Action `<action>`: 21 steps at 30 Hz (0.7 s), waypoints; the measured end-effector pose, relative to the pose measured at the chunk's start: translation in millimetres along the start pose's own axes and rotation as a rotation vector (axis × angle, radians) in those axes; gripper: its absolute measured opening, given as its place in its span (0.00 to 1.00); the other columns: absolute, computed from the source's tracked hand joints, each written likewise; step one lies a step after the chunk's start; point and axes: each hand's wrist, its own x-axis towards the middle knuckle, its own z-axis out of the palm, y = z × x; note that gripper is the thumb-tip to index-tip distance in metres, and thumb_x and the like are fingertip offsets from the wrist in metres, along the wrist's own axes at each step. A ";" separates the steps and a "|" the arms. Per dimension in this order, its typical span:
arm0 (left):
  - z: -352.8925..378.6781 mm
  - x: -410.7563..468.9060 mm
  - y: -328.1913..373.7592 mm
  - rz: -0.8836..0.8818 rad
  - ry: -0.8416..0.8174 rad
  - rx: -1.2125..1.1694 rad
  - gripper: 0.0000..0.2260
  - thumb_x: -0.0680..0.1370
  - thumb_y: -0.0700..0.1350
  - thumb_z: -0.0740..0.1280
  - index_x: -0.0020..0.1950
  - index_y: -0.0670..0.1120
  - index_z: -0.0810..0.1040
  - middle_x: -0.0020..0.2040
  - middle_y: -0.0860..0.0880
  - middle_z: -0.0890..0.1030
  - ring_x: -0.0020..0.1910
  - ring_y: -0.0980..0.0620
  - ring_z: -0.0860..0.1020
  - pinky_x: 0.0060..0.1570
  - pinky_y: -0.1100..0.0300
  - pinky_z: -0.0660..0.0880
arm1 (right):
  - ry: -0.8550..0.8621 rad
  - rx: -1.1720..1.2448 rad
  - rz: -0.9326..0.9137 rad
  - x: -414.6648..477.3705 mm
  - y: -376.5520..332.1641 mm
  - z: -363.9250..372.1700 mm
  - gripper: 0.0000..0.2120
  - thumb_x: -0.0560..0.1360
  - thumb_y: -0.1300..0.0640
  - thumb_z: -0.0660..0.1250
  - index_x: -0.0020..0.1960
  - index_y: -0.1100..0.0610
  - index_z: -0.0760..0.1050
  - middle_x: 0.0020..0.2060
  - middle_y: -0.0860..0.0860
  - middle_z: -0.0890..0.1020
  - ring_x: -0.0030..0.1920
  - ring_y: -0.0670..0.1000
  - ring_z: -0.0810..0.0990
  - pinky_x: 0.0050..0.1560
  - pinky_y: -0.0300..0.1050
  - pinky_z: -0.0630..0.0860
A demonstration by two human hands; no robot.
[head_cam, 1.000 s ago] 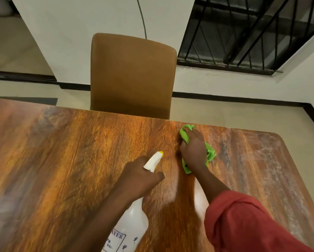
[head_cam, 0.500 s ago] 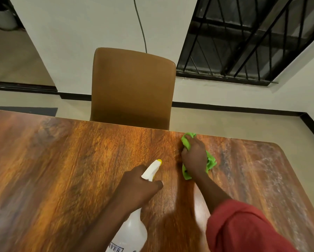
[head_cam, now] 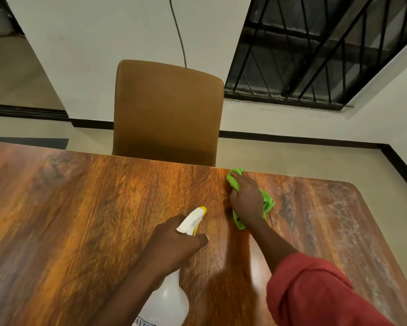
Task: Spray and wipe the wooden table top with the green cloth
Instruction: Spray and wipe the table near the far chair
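Two hands: left hand (head_cam: 174, 241) grips the spray bottle (head_cam: 169, 302); right hand (head_cam: 247, 201) clutches green cloth (head_cam: 267, 203) on the table top (head_cam: 80, 220).

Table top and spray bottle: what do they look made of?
Table top: wood or wood-look veneer, glossy; streaked grain and bright glare show. Spray bottle: probably translucent white plastic, going by its milky body, opaque white head and yellow nozzle tip.
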 end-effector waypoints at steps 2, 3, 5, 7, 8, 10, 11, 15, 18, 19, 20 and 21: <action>-1.4 -0.6 -4.2 0.003 0.005 0.011 0.11 0.72 0.48 0.73 0.44 0.58 0.71 0.50 0.43 0.81 0.31 0.48 0.74 0.35 0.56 0.73 | -0.004 0.001 0.003 0.1 -9.4 5.3 0.24 0.74 0.59 0.65 0.71 0.52 0.70 0.68 0.53 0.72 0.69 0.55 0.67 0.68 0.55 0.68; -1.2 -1.3 -6.1 0.003 0.010 0.006 0.12 0.72 0.48 0.73 0.43 0.58 0.71 0.51 0.43 0.81 0.30 0.49 0.74 0.34 0.57 0.72 | -0.024 0.007 -0.010 -5.2 -14.0 7.0 0.25 0.74 0.59 0.65 0.71 0.52 0.69 0.69 0.54 0.72 0.69 0.55 0.67 0.68 0.55 0.67; 1.7 -3.0 -8.9 -0.006 0.015 -0.021 0.11 0.72 0.47 0.73 0.46 0.58 0.72 0.50 0.45 0.81 0.28 0.50 0.74 0.33 0.58 0.73 | -0.077 0.014 -0.074 -27.4 -16.2 7.4 0.26 0.73 0.60 0.66 0.70 0.51 0.70 0.69 0.54 0.72 0.69 0.56 0.68 0.67 0.53 0.68; 6.0 -4.8 -7.5 -0.012 0.006 -0.044 0.14 0.72 0.48 0.73 0.52 0.59 0.72 0.47 0.51 0.80 0.28 0.52 0.75 0.32 0.59 0.74 | -0.096 0.008 -0.154 -55.5 -9.5 4.0 0.27 0.71 0.61 0.67 0.69 0.51 0.71 0.68 0.55 0.73 0.67 0.57 0.70 0.66 0.51 0.67; 7.7 -5.2 -7.0 -0.015 0.002 -0.046 0.15 0.72 0.48 0.73 0.53 0.59 0.71 0.46 0.54 0.78 0.29 0.51 0.76 0.31 0.60 0.74 | -0.091 0.015 -0.176 -66.4 -5.1 3.7 0.27 0.71 0.61 0.68 0.69 0.50 0.72 0.67 0.55 0.73 0.67 0.57 0.71 0.66 0.50 0.66; 10.0 -6.4 -2.5 -0.013 0.001 -0.055 0.16 0.72 0.48 0.73 0.55 0.59 0.71 0.44 0.56 0.77 0.30 0.50 0.77 0.32 0.59 0.75 | -0.064 0.029 -0.167 -73.7 0.1 2.9 0.26 0.71 0.61 0.67 0.68 0.50 0.72 0.67 0.53 0.74 0.67 0.56 0.71 0.67 0.50 0.66; 10.6 -7.2 -0.6 -0.003 0.000 -0.056 0.17 0.72 0.48 0.73 0.56 0.58 0.71 0.44 0.56 0.77 0.29 0.51 0.77 0.32 0.59 0.75 | -0.058 0.034 -0.138 -72.8 -1.5 2.7 0.25 0.72 0.61 0.66 0.69 0.49 0.72 0.67 0.53 0.73 0.67 0.56 0.70 0.67 0.50 0.66; 14.4 -17.7 -0.4 0.030 -0.019 -0.030 0.19 0.71 0.49 0.74 0.59 0.58 0.73 0.46 0.52 0.80 0.31 0.53 0.78 0.33 0.58 0.75 | -0.083 0.090 -0.054 -91.8 -12.2 5.0 0.25 0.72 0.59 0.67 0.69 0.48 0.72 0.67 0.52 0.74 0.68 0.54 0.70 0.67 0.49 0.67; 19.8 -29.7 -4.0 0.057 -0.044 -0.058 0.17 0.71 0.47 0.74 0.57 0.57 0.77 0.44 0.50 0.82 0.28 0.54 0.76 0.31 0.58 0.74 | -0.089 0.131 -0.055 -137.4 -11.4 -1.2 0.23 0.70 0.56 0.65 0.66 0.48 0.75 0.64 0.53 0.77 0.64 0.56 0.74 0.65 0.49 0.69; 22.2 -35.3 -4.8 0.062 -0.053 -0.064 0.17 0.71 0.46 0.75 0.58 0.57 0.78 0.42 0.48 0.82 0.26 0.54 0.74 0.30 0.58 0.72 | -0.093 0.140 -0.057 -153.3 -12.5 -7.4 0.23 0.70 0.54 0.62 0.65 0.49 0.76 0.63 0.53 0.78 0.63 0.56 0.74 0.64 0.49 0.69; 24.6 -40.0 -5.9 0.065 -0.060 -0.071 0.18 0.69 0.47 0.75 0.58 0.57 0.78 0.42 0.48 0.82 0.25 0.54 0.73 0.30 0.59 0.71 | -0.108 0.163 -0.066 -162.9 -14.7 -11.9 0.24 0.69 0.53 0.59 0.63 0.50 0.77 0.62 0.54 0.79 0.63 0.56 0.75 0.64 0.49 0.69; 27.9 -45.9 -7.8 0.067 -0.069 -0.075 0.20 0.67 0.49 0.76 0.57 0.58 0.78 0.42 0.48 0.82 0.25 0.54 0.73 0.30 0.58 0.71 | -0.115 0.202 -0.079 -169.4 -16.8 -18.7 0.25 0.67 0.53 0.58 0.62 0.52 0.78 0.60 0.54 0.79 0.61 0.55 0.76 0.63 0.47 0.70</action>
